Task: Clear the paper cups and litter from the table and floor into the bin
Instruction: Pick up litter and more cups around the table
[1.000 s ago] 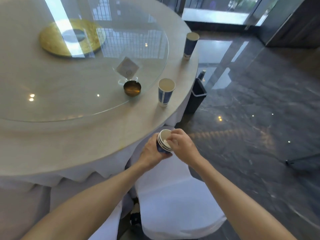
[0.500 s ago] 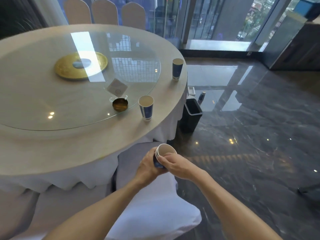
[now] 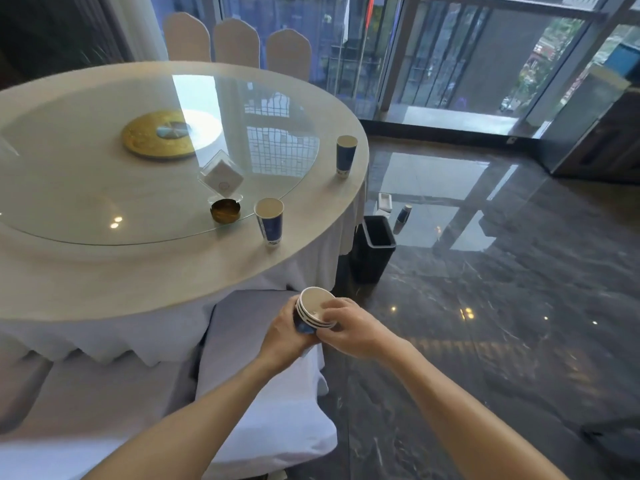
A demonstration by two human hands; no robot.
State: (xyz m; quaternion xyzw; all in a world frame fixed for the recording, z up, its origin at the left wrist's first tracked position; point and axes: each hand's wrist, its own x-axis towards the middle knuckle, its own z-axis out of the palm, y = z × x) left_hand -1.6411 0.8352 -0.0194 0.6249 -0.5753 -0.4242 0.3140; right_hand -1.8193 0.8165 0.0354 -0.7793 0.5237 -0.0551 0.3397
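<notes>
A nested stack of blue-and-white paper cups sits between both hands, above a white-covered chair. My left hand wraps the stack's side from below. My right hand pinches the rims on the right. Two more blue paper cups stand upright on the round table: a near cup by the glass turntable's edge and a far cup at the table's right rim. The black bin stands on the floor beside the table. Behind it on the floor are another blue cup and a small white piece of litter.
The round table carries a glass turntable, a gold ashtray, a clear card stand and a gold centre disc. White-covered chairs stand near me and beyond the table. Glossy dark floor stretches right toward glass doors.
The view has tilted up and pulled back, showing more of the table, chairs and windows. My hands stay together on the cup stack, now lower in the frame.
</notes>
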